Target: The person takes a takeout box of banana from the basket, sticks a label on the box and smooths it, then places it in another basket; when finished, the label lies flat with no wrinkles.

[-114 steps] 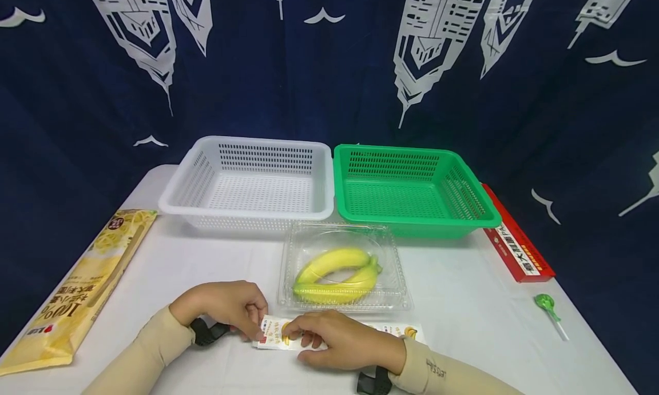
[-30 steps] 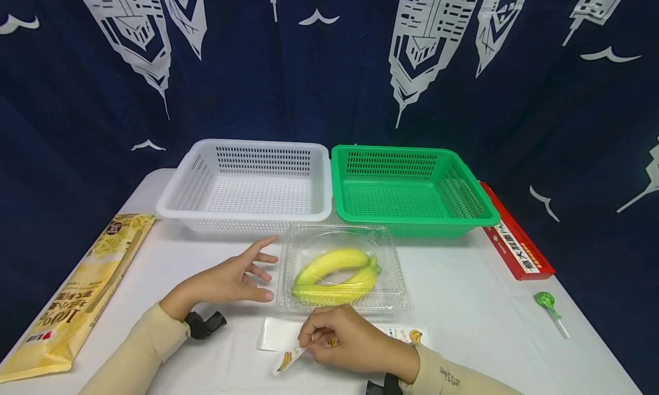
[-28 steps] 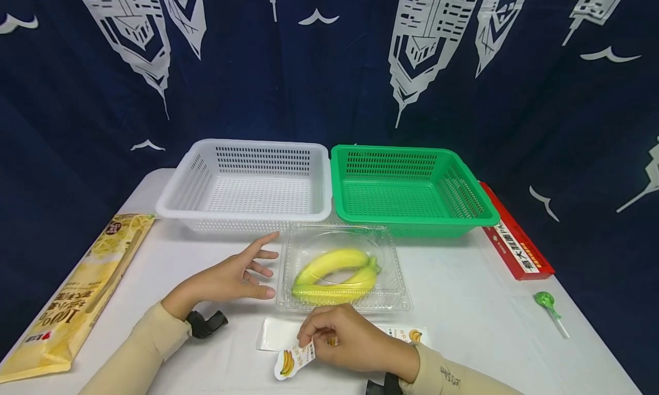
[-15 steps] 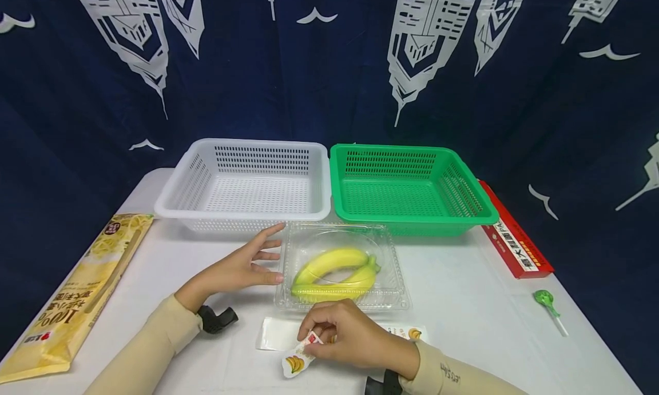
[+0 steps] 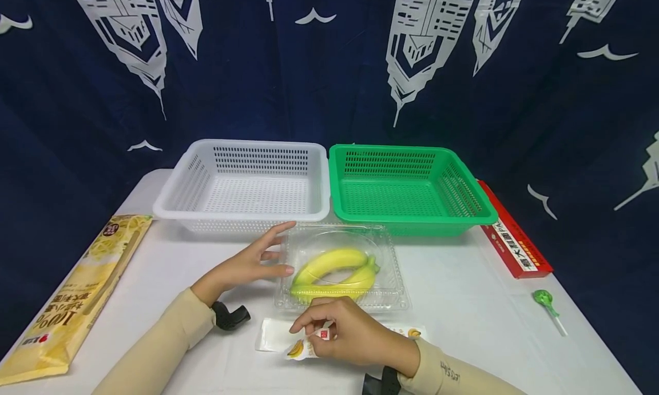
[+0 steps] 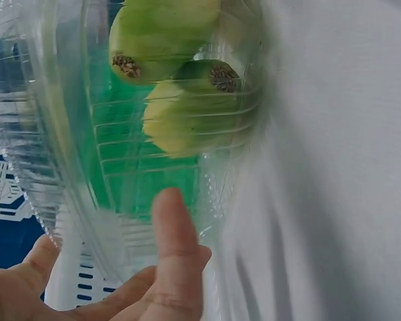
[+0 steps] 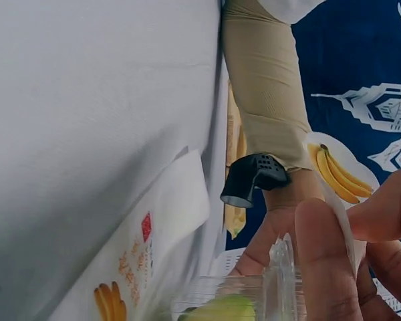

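Note:
My right hand [image 5: 355, 333] pinches a white sticker printed with bananas [image 7: 341, 170] between thumb and fingers, over the sticker backing strip [image 5: 272, 335] on the table. More banana stickers show on that strip to the right of the hand. Behind it sits a lidded clear plastic clamshell box [image 5: 395, 289] with yellow bananas [image 5: 337, 258] inside, green at the stem end. My left hand [image 5: 247, 266] is at the box's left side, fingers spread and straight, the thumb in front of the clear wall in the left wrist view.
A white basket [image 5: 242, 216] and a green basket [image 5: 412, 219] stand side by side behind the box. To the left lies a yellow pasta bag [image 5: 77, 298]. On the right are a red pasta box [image 5: 520, 240] and a green lollipop [image 5: 543, 298].
The right hand has peeled a banana sticker off the strip, and its free end has swung upward. My left hand has left the strip, opened, and moved right to the box's side.

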Demonstrator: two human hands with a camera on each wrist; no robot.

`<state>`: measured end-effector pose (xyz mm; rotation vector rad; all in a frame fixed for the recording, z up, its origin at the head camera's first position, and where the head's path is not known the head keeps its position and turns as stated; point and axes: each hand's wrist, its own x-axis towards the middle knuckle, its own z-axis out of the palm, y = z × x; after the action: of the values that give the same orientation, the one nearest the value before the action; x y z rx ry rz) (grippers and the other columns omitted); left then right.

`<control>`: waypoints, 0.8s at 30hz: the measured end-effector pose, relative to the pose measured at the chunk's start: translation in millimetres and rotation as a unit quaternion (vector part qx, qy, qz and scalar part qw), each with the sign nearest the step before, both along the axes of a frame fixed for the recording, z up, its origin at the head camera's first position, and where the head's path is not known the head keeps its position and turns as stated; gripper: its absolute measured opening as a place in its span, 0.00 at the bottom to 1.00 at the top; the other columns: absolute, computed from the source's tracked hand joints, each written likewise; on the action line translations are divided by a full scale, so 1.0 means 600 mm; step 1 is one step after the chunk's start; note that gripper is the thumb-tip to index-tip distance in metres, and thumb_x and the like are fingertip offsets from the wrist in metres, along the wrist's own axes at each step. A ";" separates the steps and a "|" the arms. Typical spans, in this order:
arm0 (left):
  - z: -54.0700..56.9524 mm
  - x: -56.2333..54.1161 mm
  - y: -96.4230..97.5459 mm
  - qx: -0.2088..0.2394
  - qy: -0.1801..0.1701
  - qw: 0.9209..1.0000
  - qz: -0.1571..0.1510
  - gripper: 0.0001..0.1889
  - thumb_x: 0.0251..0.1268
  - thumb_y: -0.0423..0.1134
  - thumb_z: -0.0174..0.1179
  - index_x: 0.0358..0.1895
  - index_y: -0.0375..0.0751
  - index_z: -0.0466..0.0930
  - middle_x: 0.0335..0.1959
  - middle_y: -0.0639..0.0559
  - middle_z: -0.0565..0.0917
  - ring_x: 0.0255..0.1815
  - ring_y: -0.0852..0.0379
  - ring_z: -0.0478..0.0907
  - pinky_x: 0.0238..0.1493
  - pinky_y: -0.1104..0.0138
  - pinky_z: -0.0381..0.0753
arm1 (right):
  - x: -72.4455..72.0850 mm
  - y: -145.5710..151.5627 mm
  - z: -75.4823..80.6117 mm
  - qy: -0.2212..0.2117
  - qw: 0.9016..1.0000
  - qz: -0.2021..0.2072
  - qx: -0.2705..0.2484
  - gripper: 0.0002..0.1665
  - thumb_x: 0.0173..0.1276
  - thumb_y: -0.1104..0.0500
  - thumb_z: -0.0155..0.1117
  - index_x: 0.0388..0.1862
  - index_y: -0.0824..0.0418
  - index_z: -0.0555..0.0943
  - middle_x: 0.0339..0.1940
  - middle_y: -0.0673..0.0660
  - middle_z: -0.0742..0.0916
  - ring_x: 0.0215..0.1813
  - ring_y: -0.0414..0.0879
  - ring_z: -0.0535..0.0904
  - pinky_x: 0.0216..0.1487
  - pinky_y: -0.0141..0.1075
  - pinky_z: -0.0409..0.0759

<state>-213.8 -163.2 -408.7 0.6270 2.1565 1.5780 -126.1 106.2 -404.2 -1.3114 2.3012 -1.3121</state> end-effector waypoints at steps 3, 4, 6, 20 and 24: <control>0.000 -0.001 0.004 0.005 -0.004 1.000 0.002 0.52 0.69 0.44 0.74 0.89 0.52 0.49 0.86 0.26 0.47 0.78 0.13 0.57 0.67 0.31 0.76 | 0.000 0.001 0.004 -0.010 1.000 -0.004 -0.004 0.14 0.66 0.75 0.67 0.43 0.60 0.91 0.38 0.50 0.90 0.40 0.28 0.77 0.38 0.27 0.86; 0.000 -0.001 0.005 0.007 -0.007 1.000 0.002 0.52 0.68 0.44 0.75 0.89 0.52 0.49 0.86 0.26 0.46 0.78 0.13 0.57 0.67 0.31 0.75 | 0.000 0.001 0.006 -0.020 1.000 -0.004 -0.008 0.13 0.66 0.75 0.67 0.41 0.60 0.91 0.37 0.50 0.90 0.40 0.28 0.78 0.39 0.28 0.86; -0.001 -0.001 0.007 0.010 -0.010 1.000 0.005 0.52 0.68 0.43 0.75 0.88 0.51 0.50 0.86 0.26 0.46 0.78 0.13 0.56 0.67 0.30 0.75 | -0.001 0.002 0.009 -0.047 0.999 -0.007 -0.019 0.11 0.67 0.75 0.67 0.39 0.61 0.89 0.37 0.51 0.90 0.40 0.28 0.80 0.39 0.30 0.88; -0.003 0.000 0.012 0.031 -0.044 0.998 0.020 0.53 0.65 0.40 0.77 0.87 0.51 0.52 0.85 0.25 0.46 0.80 0.14 0.53 0.48 0.51 0.88 | -0.027 0.030 0.039 -0.140 0.985 -0.061 -0.083 0.02 0.73 0.71 0.66 0.39 0.69 0.86 0.39 0.54 0.89 0.42 0.37 0.83 0.43 0.32 0.87; -0.001 0.000 0.014 0.029 -0.044 0.998 0.027 0.52 0.64 0.39 0.77 0.86 0.51 0.53 0.85 0.26 0.47 0.80 0.15 0.54 0.47 0.52 0.88 | -0.039 0.040 0.054 -0.152 0.979 -0.083 -0.105 0.04 0.73 0.72 0.66 0.40 0.75 0.86 0.41 0.60 0.89 0.43 0.38 0.85 0.45 0.35 0.90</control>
<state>-213.6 -154.8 -409.0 0.5120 2.0866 1.6683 -149.2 129.9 -371.6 -0.9058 2.1419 -1.7150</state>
